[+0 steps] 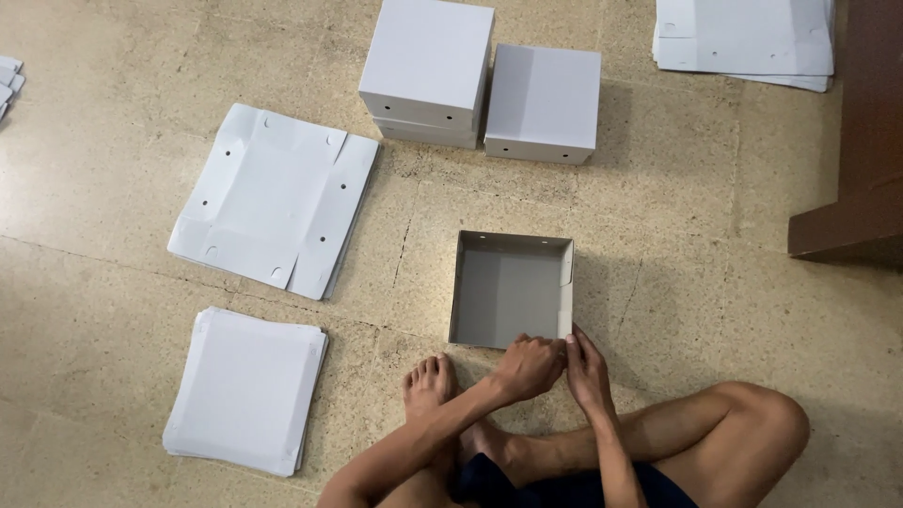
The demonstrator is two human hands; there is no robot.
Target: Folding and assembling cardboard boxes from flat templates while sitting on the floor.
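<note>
An open grey box (508, 292) sits on the floor (677, 245) just beyond the person's crossed legs. The left hand (529, 365) and right hand (588, 369) meet at its near right corner, fingers (574, 341) pinching the wall there. Two closed boxes (428, 66) stand farther off; flat cardboard sheets (273, 198) lie to the left, a second stack (246, 390) nearer.

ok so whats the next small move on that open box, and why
Probably press the near right corner flap fully in. Both hands, left and right, pinch the near wall of the open grey box at that corner, while the other walls already stand upright.
</note>
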